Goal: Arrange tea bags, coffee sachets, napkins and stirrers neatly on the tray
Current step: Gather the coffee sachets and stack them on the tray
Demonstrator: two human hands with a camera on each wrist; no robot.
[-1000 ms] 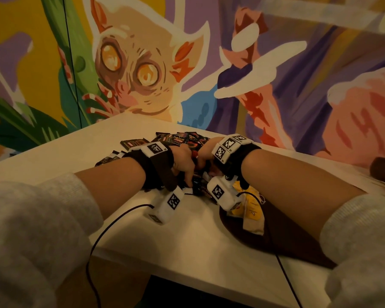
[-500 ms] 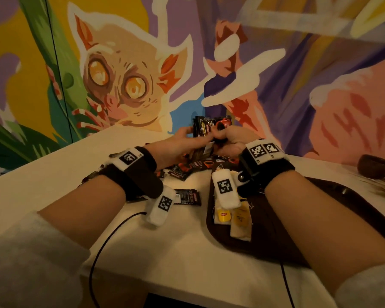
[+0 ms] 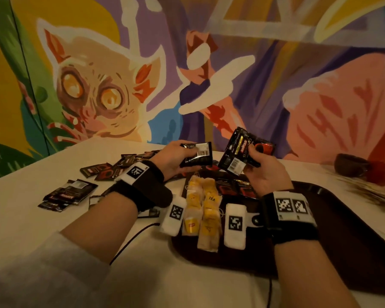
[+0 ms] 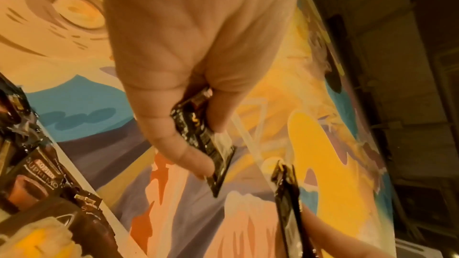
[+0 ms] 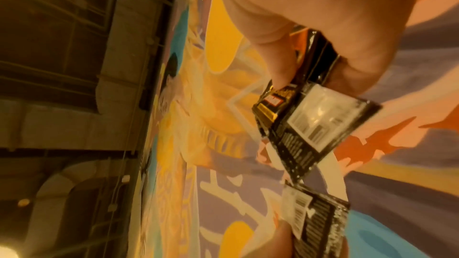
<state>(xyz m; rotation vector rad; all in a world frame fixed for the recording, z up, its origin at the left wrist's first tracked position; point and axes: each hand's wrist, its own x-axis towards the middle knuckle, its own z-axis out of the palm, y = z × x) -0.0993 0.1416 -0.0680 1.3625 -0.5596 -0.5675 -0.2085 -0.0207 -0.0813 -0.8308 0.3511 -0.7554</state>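
Coffee sorting is under way: the left hand [image 3: 172, 160] grips one sachet [image 3: 196, 154], the right hand [image 3: 266, 172] a small stack [image 3: 245, 152], above the tray's [image 3: 342, 252] far left. Next, probably, lay them beside the tea bags [image 3: 203, 210].

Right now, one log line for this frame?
left hand: holds sachet | right hand: holds sachets | tea bags: on tray | loose sachets: on table
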